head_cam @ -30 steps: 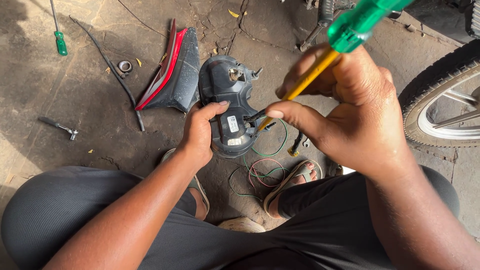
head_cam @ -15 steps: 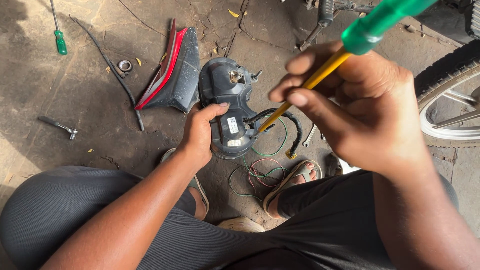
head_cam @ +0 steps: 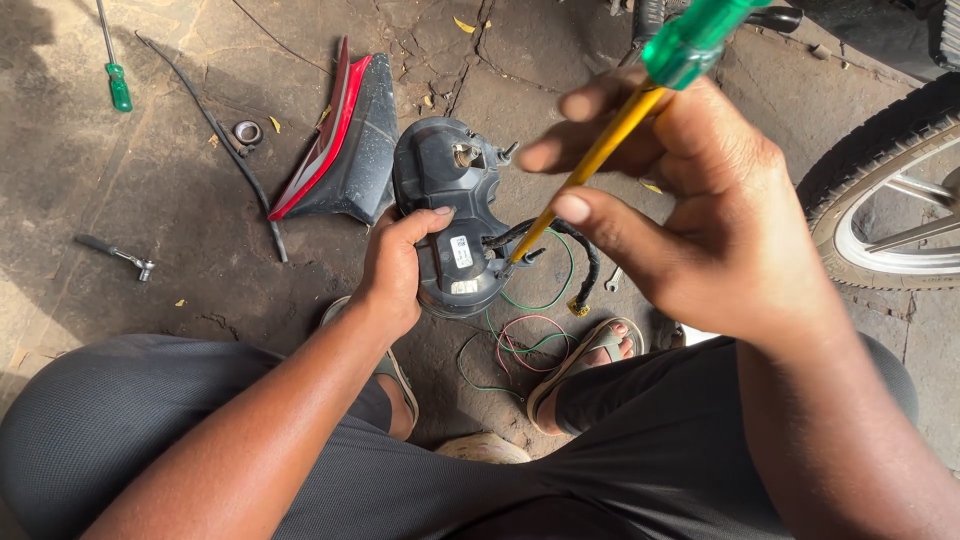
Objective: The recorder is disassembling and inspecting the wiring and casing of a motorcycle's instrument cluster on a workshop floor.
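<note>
Left hand (head_cam: pixel 395 265), fingers curled, grips the black housing (head_cam: pixel 450 215) on the floor. Raised right hand (head_cam: pixel 700 210) pinches a screwdriver (head_cam: pixel 620 130), tip angled down at the housing's wiring.

Dark grey, rounded lamp housing (head_cam: pixel 450 215), back side up, tilted on the cracked concrete floor (head_cam: pixel 180 200). Green-handled screwdriver (head_cam: pixel 640 110) with yellow shaft, slanted, tip against housing's right side.
</note>
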